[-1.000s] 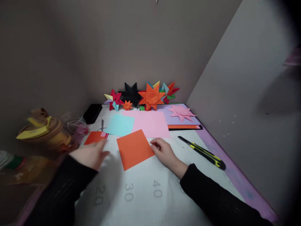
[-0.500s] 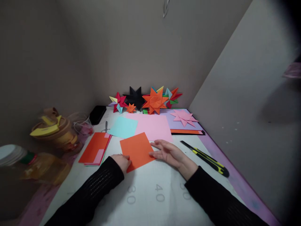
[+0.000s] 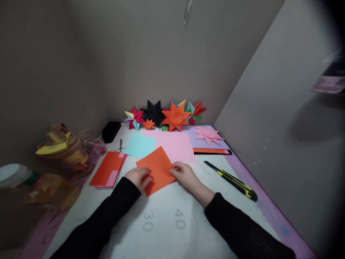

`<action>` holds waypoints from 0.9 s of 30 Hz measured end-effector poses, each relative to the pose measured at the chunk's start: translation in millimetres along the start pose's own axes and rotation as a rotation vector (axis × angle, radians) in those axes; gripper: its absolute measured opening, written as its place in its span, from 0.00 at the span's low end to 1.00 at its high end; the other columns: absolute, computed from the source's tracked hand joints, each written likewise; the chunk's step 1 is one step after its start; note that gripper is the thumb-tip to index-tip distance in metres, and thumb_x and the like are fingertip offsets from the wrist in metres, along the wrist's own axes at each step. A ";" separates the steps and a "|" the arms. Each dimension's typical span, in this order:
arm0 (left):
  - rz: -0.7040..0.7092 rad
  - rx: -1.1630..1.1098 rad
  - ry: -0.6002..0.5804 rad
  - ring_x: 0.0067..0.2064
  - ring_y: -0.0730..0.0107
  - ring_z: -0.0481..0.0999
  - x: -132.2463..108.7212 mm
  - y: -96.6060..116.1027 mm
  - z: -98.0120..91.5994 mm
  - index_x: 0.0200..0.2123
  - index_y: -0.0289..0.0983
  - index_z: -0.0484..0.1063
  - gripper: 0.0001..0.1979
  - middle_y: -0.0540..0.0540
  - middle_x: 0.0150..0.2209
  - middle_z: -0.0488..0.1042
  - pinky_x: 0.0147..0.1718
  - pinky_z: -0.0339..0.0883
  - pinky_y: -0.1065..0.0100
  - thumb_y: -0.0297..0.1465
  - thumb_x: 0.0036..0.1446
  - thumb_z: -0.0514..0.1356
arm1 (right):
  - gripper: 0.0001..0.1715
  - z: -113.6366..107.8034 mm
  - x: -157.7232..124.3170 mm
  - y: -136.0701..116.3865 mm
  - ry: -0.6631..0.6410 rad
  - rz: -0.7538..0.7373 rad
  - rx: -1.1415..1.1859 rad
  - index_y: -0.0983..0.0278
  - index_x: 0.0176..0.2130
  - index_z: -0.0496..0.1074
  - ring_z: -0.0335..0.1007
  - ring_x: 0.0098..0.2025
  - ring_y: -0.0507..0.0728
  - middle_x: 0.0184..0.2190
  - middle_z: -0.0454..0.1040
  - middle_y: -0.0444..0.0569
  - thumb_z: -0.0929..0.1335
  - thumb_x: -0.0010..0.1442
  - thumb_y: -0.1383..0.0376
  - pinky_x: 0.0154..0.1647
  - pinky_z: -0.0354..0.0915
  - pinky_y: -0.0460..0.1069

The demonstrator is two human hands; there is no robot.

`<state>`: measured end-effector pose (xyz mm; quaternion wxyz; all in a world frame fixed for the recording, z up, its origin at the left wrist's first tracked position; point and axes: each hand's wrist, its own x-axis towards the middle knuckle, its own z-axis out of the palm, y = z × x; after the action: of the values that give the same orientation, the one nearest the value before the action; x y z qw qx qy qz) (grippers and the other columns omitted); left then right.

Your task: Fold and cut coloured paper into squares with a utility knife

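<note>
Right hand [image 3: 186, 176] pinches the orange sheet [image 3: 160, 172]; whether the blurred left hand [image 3: 138, 177] grips it, I cannot tell.

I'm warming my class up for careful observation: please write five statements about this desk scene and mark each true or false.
1. The right hand pinches the orange paper square. True.
2. The utility knife lies left of the orange paper square. False: the utility knife lies to its right.
3. The turquoise sheet overlaps the pink sheet. True.
4. The black paper star lies beside the right hand. False: the black paper star stands at the back, by the wall.
5. The pink paper star rests on a lilac sheet. True.
</note>
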<state>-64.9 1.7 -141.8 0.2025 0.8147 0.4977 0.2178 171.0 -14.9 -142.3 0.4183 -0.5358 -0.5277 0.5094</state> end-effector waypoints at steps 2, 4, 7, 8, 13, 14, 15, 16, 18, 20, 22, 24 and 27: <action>-0.124 -0.176 0.272 0.58 0.47 0.62 1.9 -7.2 4.2 0.48 0.37 0.69 0.23 0.36 0.55 0.65 0.55 0.56 0.50 0.36 0.46 0.62 | 0.08 -3.2 -2.0 1.2 0.096 -0.048 -0.006 0.64 0.32 0.72 0.58 0.15 0.47 0.19 0.69 0.41 0.66 0.51 0.63 0.14 0.53 0.42; -0.311 -0.476 0.422 0.60 0.49 0.60 4.4 -9.4 9.5 0.56 0.37 0.59 0.35 0.34 0.59 0.59 0.55 0.58 0.52 0.37 0.44 0.64 | 0.11 -9.3 -3.7 1.7 0.111 -0.035 0.066 0.64 0.35 0.72 0.58 0.15 0.47 0.17 0.68 0.40 0.66 0.52 0.61 0.14 0.53 0.42; -0.511 -1.017 0.319 0.48 0.55 0.74 6.2 -3.9 15.1 0.56 0.34 0.59 0.39 0.33 0.50 0.71 0.42 0.70 0.60 0.39 0.41 0.67 | 0.15 -17.1 -4.9 3.5 0.109 -0.001 0.156 0.65 0.38 0.71 0.55 0.13 0.46 0.14 0.68 0.40 0.67 0.51 0.59 0.12 0.49 0.41; -0.543 -1.112 0.255 0.42 0.58 0.77 6.1 -1.0 15.2 0.53 0.33 0.63 0.37 0.35 0.43 0.76 0.37 0.72 0.64 0.39 0.39 0.69 | 0.16 -18.3 -5.0 4.4 0.110 0.003 0.166 0.66 0.39 0.71 0.54 0.13 0.46 0.14 0.68 0.40 0.67 0.51 0.59 0.11 0.48 0.41; -0.571 -1.137 0.218 0.26 0.69 0.78 3.7 9.3 5.7 0.34 0.32 0.74 0.23 0.46 0.25 0.80 0.28 0.71 0.73 0.34 0.31 0.73 | 0.19 -15.8 -6.1 6.8 0.053 0.006 0.153 0.67 0.41 0.72 0.51 0.12 0.45 0.11 0.63 0.38 0.68 0.51 0.59 0.11 0.46 0.41; -0.567 -1.111 0.229 0.26 0.70 0.78 3.4 10.2 3.7 0.32 0.33 0.74 0.22 0.47 0.24 0.79 0.29 0.71 0.73 0.33 0.31 0.73 | 0.19 -14.8 -6.6 6.3 0.038 -0.004 0.147 0.67 0.42 0.72 0.51 0.12 0.45 0.11 0.62 0.37 0.68 0.51 0.59 0.12 0.47 0.41; -0.563 -1.083 0.233 0.26 0.70 0.78 3.2 10.9 2.3 0.31 0.33 0.75 0.20 0.47 0.23 0.79 0.29 0.71 0.74 0.33 0.31 0.72 | 0.19 -14.0 -7.3 5.7 0.025 -0.013 0.141 0.67 0.42 0.73 0.51 0.12 0.46 0.11 0.61 0.37 0.68 0.51 0.60 0.12 0.48 0.41; -0.557 -1.055 0.231 0.25 0.70 0.78 3.1 11.4 1.4 0.31 0.33 0.75 0.19 0.48 0.22 0.79 0.28 0.71 0.74 0.32 0.31 0.72 | 0.19 -13.4 -7.9 4.9 0.013 -0.020 0.135 0.66 0.43 0.73 0.52 0.13 0.46 0.12 0.60 0.36 0.68 0.51 0.60 0.12 0.48 0.41; -0.538 -1.005 0.217 0.24 0.70 0.77 2.7 12.1 1.0 0.30 0.33 0.75 0.17 0.49 0.21 0.78 0.27 0.70 0.74 0.32 0.32 0.71 | 0.20 -13.0 -8.9 3.7 -0.005 -0.016 0.131 0.66 0.43 0.73 0.51 0.13 0.46 0.13 0.60 0.36 0.69 0.51 0.60 0.12 0.48 0.42; -0.518 -0.971 0.203 0.22 0.71 0.76 2.1 12.7 1.5 0.30 0.34 0.75 0.16 0.50 0.20 0.77 0.25 0.69 0.74 0.32 0.33 0.70 | 0.21 -13.2 -8.9 3.9 -0.006 0.000 0.136 0.66 0.45 0.73 0.51 0.13 0.46 0.14 0.60 0.36 0.69 0.50 0.61 0.12 0.48 0.42; -0.503 -0.948 0.194 0.21 0.71 0.75 1.5 13.5 2.0 0.28 0.34 0.75 0.16 0.50 0.19 0.77 0.25 0.68 0.73 0.33 0.33 0.70 | 0.22 -13.6 -7.9 5.4 0.002 -0.002 0.152 0.65 0.45 0.72 0.55 0.15 0.47 0.16 0.63 0.38 0.69 0.49 0.61 0.14 0.52 0.42; -0.494 -0.922 0.197 0.21 0.71 0.74 0.8 14.5 2.3 0.26 0.34 0.73 0.15 0.51 0.18 0.75 0.24 0.67 0.72 0.34 0.32 0.69 | 0.21 -13.5 -6.6 7.7 0.018 -0.036 0.173 0.65 0.44 0.72 0.62 0.20 0.49 0.20 0.69 0.41 0.70 0.49 0.62 0.19 0.59 0.44; -0.479 -0.868 0.225 0.19 0.73 0.70 0.0 15.7 2.6 0.22 0.36 0.70 0.14 0.54 0.15 0.70 0.21 0.64 0.72 0.34 0.32 0.69 | 0.18 -12.0 -6.1 9.6 0.041 -0.093 0.175 0.64 0.41 0.72 0.69 0.29 0.53 0.29 0.74 0.47 0.70 0.48 0.64 0.30 0.65 0.48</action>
<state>-52.1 -5.2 -135.4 0.5118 0.4899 0.5531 0.4384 184.6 -20.8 -149.6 0.4975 -0.4824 -0.4967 0.5226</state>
